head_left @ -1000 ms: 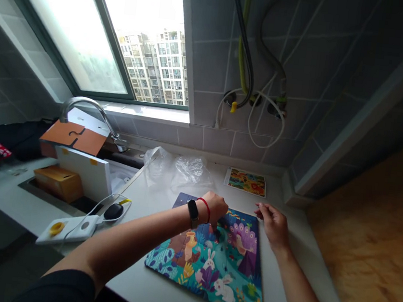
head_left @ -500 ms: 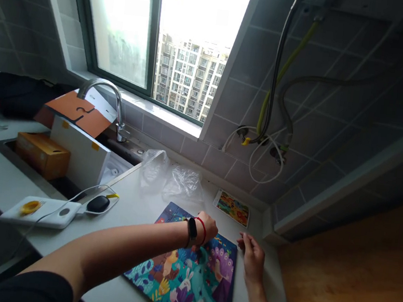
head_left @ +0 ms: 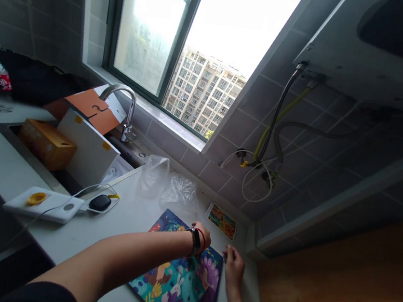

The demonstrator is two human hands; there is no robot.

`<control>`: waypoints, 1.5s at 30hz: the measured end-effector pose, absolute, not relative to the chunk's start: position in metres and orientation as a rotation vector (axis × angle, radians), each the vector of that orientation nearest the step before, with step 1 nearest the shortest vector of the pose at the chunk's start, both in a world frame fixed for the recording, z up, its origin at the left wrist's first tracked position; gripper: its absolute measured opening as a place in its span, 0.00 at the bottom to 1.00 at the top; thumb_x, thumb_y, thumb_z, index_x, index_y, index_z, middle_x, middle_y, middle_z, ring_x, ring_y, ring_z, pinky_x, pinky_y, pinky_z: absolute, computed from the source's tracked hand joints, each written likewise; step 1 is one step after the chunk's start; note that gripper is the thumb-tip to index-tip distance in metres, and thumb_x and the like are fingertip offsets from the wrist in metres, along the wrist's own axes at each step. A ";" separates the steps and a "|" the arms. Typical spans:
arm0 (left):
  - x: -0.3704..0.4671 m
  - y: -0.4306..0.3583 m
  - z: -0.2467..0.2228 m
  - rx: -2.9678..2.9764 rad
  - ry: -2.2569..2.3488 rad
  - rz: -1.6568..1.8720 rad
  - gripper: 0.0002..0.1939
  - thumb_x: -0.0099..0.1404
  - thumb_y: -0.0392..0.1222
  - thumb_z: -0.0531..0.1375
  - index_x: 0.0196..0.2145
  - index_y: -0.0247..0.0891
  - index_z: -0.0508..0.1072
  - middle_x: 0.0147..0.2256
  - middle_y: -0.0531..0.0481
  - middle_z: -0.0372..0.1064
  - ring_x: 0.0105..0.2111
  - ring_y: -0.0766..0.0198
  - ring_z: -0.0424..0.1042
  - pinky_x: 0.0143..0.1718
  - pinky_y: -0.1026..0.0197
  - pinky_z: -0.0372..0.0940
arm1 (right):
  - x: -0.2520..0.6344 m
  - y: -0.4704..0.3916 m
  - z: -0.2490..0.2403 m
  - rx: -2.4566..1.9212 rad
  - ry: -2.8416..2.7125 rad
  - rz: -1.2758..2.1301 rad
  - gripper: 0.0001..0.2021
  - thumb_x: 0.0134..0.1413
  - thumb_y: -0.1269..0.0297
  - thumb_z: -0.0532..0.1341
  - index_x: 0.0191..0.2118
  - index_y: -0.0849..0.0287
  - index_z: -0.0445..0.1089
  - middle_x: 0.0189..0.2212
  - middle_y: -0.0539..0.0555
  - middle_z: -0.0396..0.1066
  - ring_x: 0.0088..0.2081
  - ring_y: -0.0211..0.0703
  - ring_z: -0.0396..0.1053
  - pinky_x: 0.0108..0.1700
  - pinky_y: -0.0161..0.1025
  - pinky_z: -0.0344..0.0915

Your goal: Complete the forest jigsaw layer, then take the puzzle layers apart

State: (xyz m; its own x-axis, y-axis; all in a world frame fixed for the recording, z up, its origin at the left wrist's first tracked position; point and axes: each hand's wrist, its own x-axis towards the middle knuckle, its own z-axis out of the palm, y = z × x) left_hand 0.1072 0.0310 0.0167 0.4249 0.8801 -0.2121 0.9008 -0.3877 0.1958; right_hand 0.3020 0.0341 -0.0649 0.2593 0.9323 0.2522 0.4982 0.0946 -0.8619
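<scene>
A colourful picture board [head_left: 174, 288] with rabbits, a peacock and plants lies flat on the counter in front of me. My left arm reaches across it, and my left hand [head_left: 203, 234] is at its far edge, with a dark watch and a red cord on the wrist. That hand looks closed, its fingertips mostly hidden behind it. Just off the board's right edge is my right hand [head_left: 235, 267], its fingers pinched together. What either hand holds, if anything, cannot be made out. A small picture card [head_left: 221, 220] lies beyond both hands by the wall.
Crumpled clear plastic bags [head_left: 178, 192] lie behind the board. To the left are a white power strip [head_left: 44, 204] and a black plug [head_left: 100, 202] with a cable. Boxes [head_left: 47, 145] fill the sink beneath the faucet [head_left: 130, 114]. Hoses [head_left: 277, 111] hang at the right wall.
The camera has tilted, so the whole scene sits differently in view. Both hands keep about the same places relative to the board, the left at its far edge and the right beside it.
</scene>
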 end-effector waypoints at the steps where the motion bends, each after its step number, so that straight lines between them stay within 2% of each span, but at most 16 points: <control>1: 0.109 0.031 0.016 2.403 1.536 -0.185 0.15 0.66 0.43 0.72 0.48 0.35 0.79 0.48 0.41 0.79 0.49 0.47 0.79 0.51 0.38 0.75 | 0.302 0.035 -0.065 -1.576 -1.401 0.532 0.39 0.42 0.22 0.58 0.30 0.61 0.78 0.22 0.60 0.78 0.27 0.54 0.78 0.31 0.44 0.73; 3: 0.111 0.028 0.016 2.414 1.497 -0.356 0.17 0.73 0.46 0.66 0.55 0.37 0.75 0.54 0.42 0.75 0.53 0.50 0.76 0.54 0.41 0.74 | 0.302 0.036 -0.065 -1.632 -1.454 0.485 0.38 0.43 0.24 0.57 0.29 0.60 0.78 0.23 0.61 0.79 0.29 0.56 0.78 0.34 0.44 0.72; 6: 0.104 0.017 0.016 2.471 1.445 -0.386 0.19 0.73 0.46 0.65 0.58 0.38 0.73 0.57 0.41 0.72 0.54 0.49 0.75 0.53 0.41 0.74 | 0.301 0.037 -0.066 -1.715 -1.547 0.427 0.33 0.51 0.29 0.56 0.29 0.58 0.77 0.25 0.62 0.81 0.32 0.58 0.80 0.37 0.44 0.72; 10: 0.067 -0.006 0.009 2.565 1.375 -0.211 0.17 0.74 0.46 0.65 0.56 0.38 0.74 0.56 0.41 0.74 0.54 0.49 0.75 0.54 0.41 0.73 | 0.299 0.041 -0.065 -1.837 -1.709 0.380 0.24 0.65 0.42 0.58 0.31 0.58 0.76 0.29 0.60 0.81 0.36 0.55 0.80 0.41 0.44 0.73; 12: 0.038 -0.017 0.002 2.626 1.295 -0.053 0.14 0.72 0.44 0.65 0.54 0.40 0.77 0.63 0.37 0.68 0.57 0.45 0.74 0.55 0.42 0.71 | 0.302 0.046 -0.062 -1.891 -1.804 0.363 0.19 0.69 0.49 0.61 0.38 0.60 0.77 0.34 0.56 0.80 0.38 0.49 0.79 0.44 0.45 0.75; 15: -0.010 -0.026 -0.006 2.680 1.175 0.144 0.30 0.64 0.49 0.72 0.62 0.50 0.73 0.72 0.40 0.57 0.65 0.43 0.67 0.62 0.44 0.66 | 0.314 0.052 -0.054 -1.969 -1.923 0.297 0.14 0.70 0.55 0.65 0.52 0.60 0.74 0.48 0.56 0.77 0.44 0.46 0.77 0.47 0.48 0.77; 19: -0.068 -0.026 -0.012 2.593 1.299 0.192 0.46 0.59 0.55 0.73 0.70 0.40 0.64 0.71 0.28 0.57 0.68 0.35 0.63 0.65 0.40 0.63 | 0.341 0.056 -0.036 -2.049 -2.023 0.093 0.16 0.70 0.57 0.64 0.58 0.58 0.72 0.56 0.59 0.74 0.50 0.49 0.76 0.52 0.51 0.76; 22: -0.101 -0.020 -0.016 2.493 1.381 0.133 0.60 0.49 0.57 0.78 0.72 0.34 0.59 0.70 0.21 0.55 0.68 0.29 0.62 0.65 0.35 0.62 | 0.354 0.060 -0.025 -2.054 -2.121 -0.068 0.16 0.70 0.57 0.64 0.58 0.58 0.72 0.57 0.59 0.73 0.52 0.50 0.75 0.53 0.53 0.76; 24: -0.116 -0.017 -0.019 2.447 1.366 0.094 0.65 0.46 0.57 0.79 0.74 0.33 0.55 0.69 0.23 0.58 0.68 0.31 0.63 0.66 0.37 0.62 | 0.357 0.064 -0.020 -2.043 -2.207 -0.146 0.16 0.70 0.57 0.65 0.58 0.58 0.72 0.56 0.59 0.73 0.52 0.51 0.75 0.54 0.53 0.75; 29: -0.128 -0.014 -0.028 2.381 1.315 0.075 0.66 0.47 0.54 0.79 0.75 0.38 0.52 0.72 0.30 0.56 0.69 0.39 0.63 0.68 0.43 0.61 | 0.349 0.075 -0.014 -2.030 -2.385 -0.256 0.15 0.70 0.57 0.64 0.57 0.58 0.73 0.56 0.59 0.74 0.52 0.50 0.75 0.54 0.53 0.75; 32: -0.127 -0.013 -0.033 2.352 1.321 0.077 0.65 0.45 0.55 0.79 0.75 0.41 0.55 0.73 0.29 0.53 0.70 0.36 0.61 0.68 0.42 0.60 | 0.342 0.074 -0.017 -2.049 -2.434 -0.284 0.15 0.70 0.56 0.64 0.56 0.58 0.73 0.55 0.58 0.74 0.52 0.50 0.75 0.54 0.54 0.75; 35: -0.126 -0.011 -0.040 2.322 1.358 0.084 0.67 0.43 0.57 0.80 0.74 0.42 0.55 0.74 0.26 0.49 0.70 0.31 0.60 0.67 0.37 0.60 | 0.335 0.067 -0.026 -2.096 -2.433 -0.283 0.10 0.72 0.66 0.61 0.53 0.59 0.75 0.49 0.58 0.78 0.51 0.48 0.76 0.54 0.47 0.72; 37: -0.127 -0.010 -0.045 2.307 1.373 0.087 0.68 0.42 0.58 0.80 0.75 0.42 0.54 0.74 0.26 0.48 0.70 0.30 0.58 0.67 0.36 0.60 | 0.331 0.061 -0.034 -2.161 -2.382 -0.278 0.14 0.71 0.75 0.56 0.52 0.59 0.76 0.44 0.59 0.80 0.49 0.47 0.78 0.50 0.41 0.70; 39: -0.127 -0.010 -0.049 2.294 1.377 0.080 0.69 0.42 0.59 0.80 0.75 0.43 0.54 0.74 0.27 0.47 0.71 0.31 0.57 0.67 0.37 0.59 | 0.329 0.057 -0.040 -2.248 -2.292 -0.277 0.17 0.70 0.77 0.52 0.52 0.59 0.77 0.43 0.62 0.81 0.46 0.47 0.79 0.45 0.38 0.69; 42: -0.127 -0.008 -0.050 2.289 1.388 0.053 0.69 0.41 0.59 0.80 0.75 0.45 0.54 0.74 0.28 0.48 0.70 0.31 0.57 0.66 0.38 0.61 | 0.329 0.055 -0.046 -2.354 -2.170 -0.264 0.14 0.72 0.73 0.53 0.52 0.60 0.76 0.43 0.61 0.81 0.44 0.47 0.80 0.43 0.39 0.70; 45: -0.123 -0.005 -0.044 2.315 1.390 0.026 0.69 0.39 0.58 0.81 0.74 0.46 0.55 0.74 0.28 0.49 0.69 0.30 0.59 0.64 0.37 0.63 | 0.332 0.056 -0.046 -2.381 -2.141 -0.230 0.09 0.72 0.63 0.61 0.51 0.59 0.75 0.46 0.57 0.79 0.46 0.46 0.78 0.49 0.46 0.74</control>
